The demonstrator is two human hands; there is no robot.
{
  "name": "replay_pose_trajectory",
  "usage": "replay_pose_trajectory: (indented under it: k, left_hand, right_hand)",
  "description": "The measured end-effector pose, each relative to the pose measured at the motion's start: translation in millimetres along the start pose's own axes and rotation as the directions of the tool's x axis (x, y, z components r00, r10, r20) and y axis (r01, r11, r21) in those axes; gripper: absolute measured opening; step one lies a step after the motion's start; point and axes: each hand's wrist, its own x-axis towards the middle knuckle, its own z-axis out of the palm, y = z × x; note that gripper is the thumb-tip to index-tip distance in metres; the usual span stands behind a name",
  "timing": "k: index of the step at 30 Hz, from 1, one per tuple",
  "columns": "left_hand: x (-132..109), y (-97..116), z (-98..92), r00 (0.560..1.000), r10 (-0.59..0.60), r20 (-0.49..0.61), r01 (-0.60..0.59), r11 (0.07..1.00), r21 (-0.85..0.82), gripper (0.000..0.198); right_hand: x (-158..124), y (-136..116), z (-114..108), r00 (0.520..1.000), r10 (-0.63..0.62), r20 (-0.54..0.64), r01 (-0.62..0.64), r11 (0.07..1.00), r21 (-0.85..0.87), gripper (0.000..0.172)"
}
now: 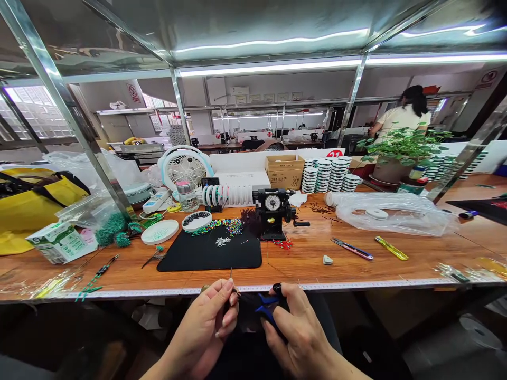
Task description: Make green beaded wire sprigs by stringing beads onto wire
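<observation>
My left hand point(214, 311) is closed in a pinch just below the table's front edge. A thin, dark, needle-like piece point(231, 272) points up from its fingertips, too small to name. My right hand point(295, 324) is wrapped round a small blue-handled tool point(268, 311), whose working end is hard to make out against the dark clothing. A black cover point(277, 288) sits on one fingertip of that hand. Just beyond the hands lies a black mat point(214, 256) with multicoloured beads point(229, 227) and a heap of small white pieces point(223, 241).
A black hand-cranked winder point(273, 203) with white spools point(229, 195) stands behind the mat. To the right lie a utility knife point(352, 248), a yellow cutter point(391, 248) and a plastic bag point(396, 214). A white dish point(160, 231) and milk carton point(61, 243) are left. Someone stands far right.
</observation>
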Motion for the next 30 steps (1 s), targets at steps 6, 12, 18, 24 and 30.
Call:
replay_pose_trajectory:
  k: [6,12,18,24,30]
  left_hand:
    - [0.0,-4.1,3.3,1.0,-0.004,-0.015,0.004,0.999,-0.032,0.023]
    - [-1.8,-5.4,3.2,0.999,0.031,0.007,-0.029,0.98,-0.197,0.014]
    - [-9.9,0.6,1.3,0.997,-0.036,0.075,0.059,0.945,-0.322,0.017]
    - [-10.3,0.9,1.1,0.995,-0.035,0.098,0.065,0.946,-0.318,0.014]
    - [-7.6,-2.3,0.5,0.991,-0.033,0.132,0.069,0.958,-0.277,0.012]
  right_hand:
    - [0.4,-2.5,8.6,1.0,0.022,-0.01,-0.021,0.999,0.027,0.008]
    - [3.0,-4.8,11.7,0.94,0.225,0.257,-0.332,0.779,0.532,0.027]
    - [5.1,-4.8,-4.0,0.867,0.256,0.428,-0.487,0.618,0.617,0.034]
    - [5.4,-4.3,-15.7,0.864,0.245,0.44,-0.486,0.635,0.6,0.036]
    - [1.7,-2.9,-18.1,0.861,0.248,0.443,-0.488,0.649,0.584,0.033]
